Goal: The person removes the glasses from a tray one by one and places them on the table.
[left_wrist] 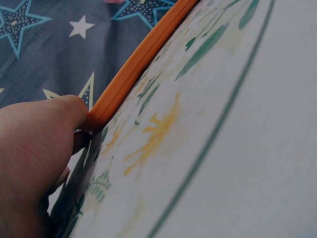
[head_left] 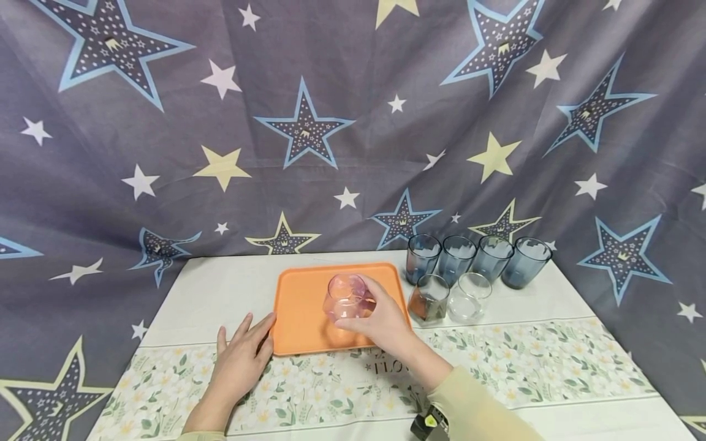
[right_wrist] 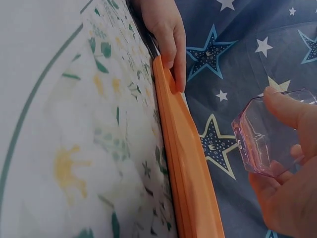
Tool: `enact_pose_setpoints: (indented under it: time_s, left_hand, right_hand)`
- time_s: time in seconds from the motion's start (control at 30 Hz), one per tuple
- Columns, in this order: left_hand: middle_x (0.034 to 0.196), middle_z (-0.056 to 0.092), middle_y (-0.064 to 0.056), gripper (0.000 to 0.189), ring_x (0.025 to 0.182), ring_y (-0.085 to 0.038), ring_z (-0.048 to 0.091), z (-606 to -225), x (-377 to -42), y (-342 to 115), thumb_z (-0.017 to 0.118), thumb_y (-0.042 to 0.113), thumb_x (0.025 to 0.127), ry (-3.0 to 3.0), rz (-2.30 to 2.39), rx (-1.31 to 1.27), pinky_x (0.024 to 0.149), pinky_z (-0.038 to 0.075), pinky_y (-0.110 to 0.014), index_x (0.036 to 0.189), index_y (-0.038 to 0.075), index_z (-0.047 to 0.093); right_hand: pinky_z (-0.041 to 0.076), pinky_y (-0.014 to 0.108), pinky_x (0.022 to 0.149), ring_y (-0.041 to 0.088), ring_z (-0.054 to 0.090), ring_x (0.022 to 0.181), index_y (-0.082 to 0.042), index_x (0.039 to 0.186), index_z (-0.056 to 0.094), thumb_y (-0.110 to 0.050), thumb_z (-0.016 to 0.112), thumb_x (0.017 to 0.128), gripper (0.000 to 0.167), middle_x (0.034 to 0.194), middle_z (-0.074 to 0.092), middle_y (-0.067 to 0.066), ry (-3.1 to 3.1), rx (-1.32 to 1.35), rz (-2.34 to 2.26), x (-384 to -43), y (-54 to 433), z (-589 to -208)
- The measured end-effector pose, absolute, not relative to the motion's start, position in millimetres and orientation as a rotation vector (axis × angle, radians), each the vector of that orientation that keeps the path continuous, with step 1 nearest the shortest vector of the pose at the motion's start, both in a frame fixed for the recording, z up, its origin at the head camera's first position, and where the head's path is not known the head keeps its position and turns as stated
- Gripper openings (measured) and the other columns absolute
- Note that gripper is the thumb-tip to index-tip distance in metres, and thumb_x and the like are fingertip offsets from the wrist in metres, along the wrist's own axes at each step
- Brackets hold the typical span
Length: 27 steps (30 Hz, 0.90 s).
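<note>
My right hand (head_left: 384, 320) holds a clear pink-tinted glass (head_left: 343, 297) by its side, thumb at the near side and fingers round the far right. In the right wrist view the same faceted glass (right_wrist: 260, 141) is raised above the tray's level. Below it lies an orange rectangular tray (head_left: 298, 306) with a low rim. My left hand (head_left: 241, 361) rests at the tray's left edge, fingers fairly straight and spread, fingertips touching the rim. The left wrist view shows that hand (left_wrist: 37, 148) right at the tray's corner.
Right of the tray stand several blue tumblers (head_left: 423, 260) in a back row, with a dark grey glass (head_left: 429, 300) and a clear glass (head_left: 467, 306) in front. A floral cloth (head_left: 513, 361) covers the table. A star-patterned curtain (head_left: 342, 61) hangs behind.
</note>
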<state>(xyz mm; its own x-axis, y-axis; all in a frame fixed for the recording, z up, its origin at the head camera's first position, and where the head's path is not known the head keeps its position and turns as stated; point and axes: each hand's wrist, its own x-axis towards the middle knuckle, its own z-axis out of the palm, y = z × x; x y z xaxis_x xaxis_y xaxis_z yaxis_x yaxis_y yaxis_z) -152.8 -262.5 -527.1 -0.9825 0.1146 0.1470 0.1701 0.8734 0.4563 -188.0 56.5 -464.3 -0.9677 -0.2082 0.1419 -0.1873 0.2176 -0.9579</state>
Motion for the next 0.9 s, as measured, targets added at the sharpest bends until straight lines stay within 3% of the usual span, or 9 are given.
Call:
enact_pose_setpoints:
  time_s: [0.37,0.53,0.77,0.9]
  left_hand:
    - [0.166,0.055,-0.006,0.052,0.162,-0.045,0.032,-524.4,-151.9,-261.6,0.057,0.025,0.116,-2.929,-0.736,-0.217,0.125,-0.005,-0.080,0.166,0.014,0.053]
    - [0.166,0.055,-0.005,0.052,0.162,-0.045,0.032,-525.0,-152.8,-261.9,0.057,0.025,0.116,-2.928,-0.727,-0.217,0.125,-0.005,-0.080,0.166,0.015,0.052]
    - [0.166,0.055,-0.006,0.052,0.162,-0.045,0.032,-524.0,-152.3,-261.2,0.057,0.025,0.116,-2.935,-0.726,-0.213,0.126,-0.005,-0.080,0.167,0.015,0.052]
    - [0.166,0.055,-0.006,0.052,0.162,-0.045,0.032,-524.3,-151.9,-261.5,0.058,0.025,0.116,-2.936,-0.730,-0.211,0.125,-0.005,-0.080,0.167,0.014,0.052]
  right_hand:
    - [0.057,0.050,0.110,0.031,0.067,0.128,-0.019,0.162,0.055,-0.020,0.104,0.077,0.098,0.148,0.065,0.012,2.485,-0.246,-1.915,-181.8,79.0,-458.0]
    - [0.057,0.049,0.111,0.031,0.067,0.129,-0.020,0.158,0.059,-0.017,0.103,0.078,0.092,0.146,0.066,0.011,2.521,-0.226,-1.914,-181.0,90.6,-455.9]
    - [0.052,0.049,0.117,0.032,0.063,0.136,-0.018,0.165,0.051,-0.017,0.103,0.078,0.102,0.152,0.063,0.013,2.530,-0.148,-1.926,-178.0,111.0,-455.6]
    - [0.053,0.046,0.115,0.033,0.064,0.133,-0.017,0.163,0.052,-0.013,0.100,0.082,0.095,0.150,0.064,0.015,2.492,-0.179,-1.973,-178.6,122.4,-456.2]
